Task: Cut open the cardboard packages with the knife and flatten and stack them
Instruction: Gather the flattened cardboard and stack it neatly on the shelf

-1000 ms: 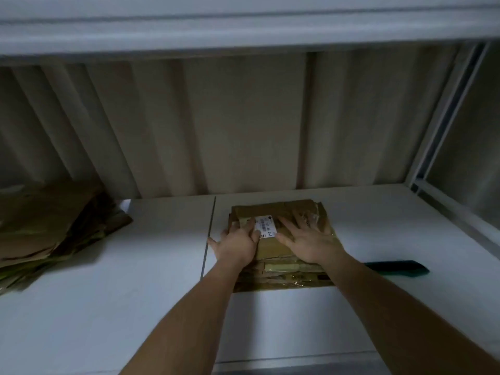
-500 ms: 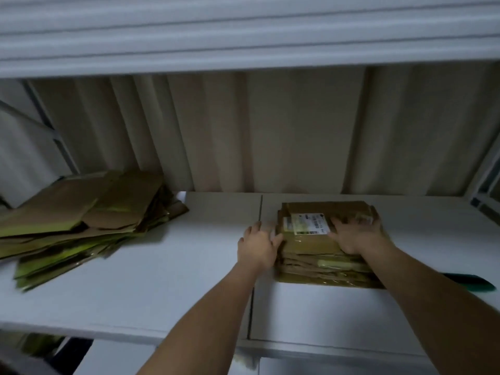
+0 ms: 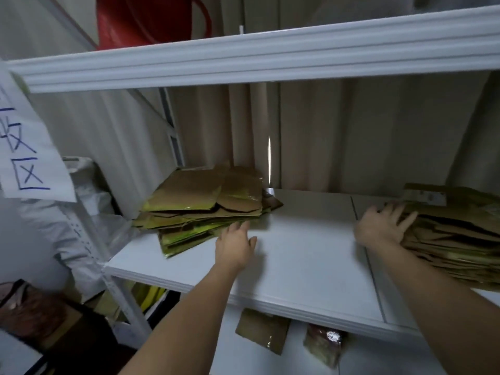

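Observation:
A loose pile of flattened cardboard packages with yellow-green tape lies at the left end of the white shelf. My left hand hovers open just right of that pile's front edge, fingers stretched toward it. A second stack of flattened cardboard sits at the right end of the shelf. My right hand rests on that stack's left side with fingers spread flat. The knife is out of view.
An upper shelf beam runs overhead with a red container on it. A white paper sign hangs at the left. Bagged items stand left of the rack. Packages lie on the lower shelf.
My view has swung left. My left hand left the right stack and reached across toward the left pile. My right hand stays on the right stack.

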